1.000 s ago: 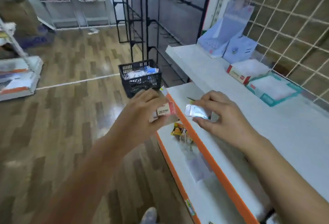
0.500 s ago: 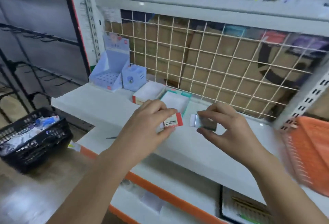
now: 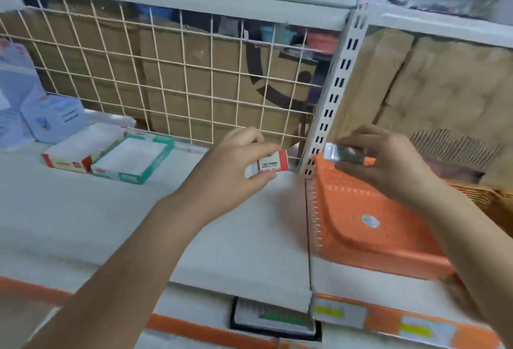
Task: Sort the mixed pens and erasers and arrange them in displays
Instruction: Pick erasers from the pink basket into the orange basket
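Note:
My left hand (image 3: 233, 165) pinches a white eraser with a red 2B sleeve (image 3: 268, 165) above the white shelf (image 3: 83, 210). My right hand (image 3: 388, 165) pinches a small clear-wrapped, greyish eraser (image 3: 342, 152) over the back corner of an upturned orange plastic basket (image 3: 369, 221). Two open display boxes of white erasers stand at the left of the shelf: a red-edged box (image 3: 75, 148) and a teal-edged box (image 3: 133, 158).
Pale blue display boxes (image 3: 41, 118) stand at the far left. A wire grid (image 3: 172, 76) backs the shelf, with cardboard behind. A slotted upright (image 3: 330, 104) divides the bays. A wicker basket (image 3: 483, 198) sits at the right. A black tray (image 3: 274, 318) lies on the lower shelf.
The view has swung from the floor and black basket to the shelf and further right. Both hands carried their erasers along, and my right hand is now over the orange basket.

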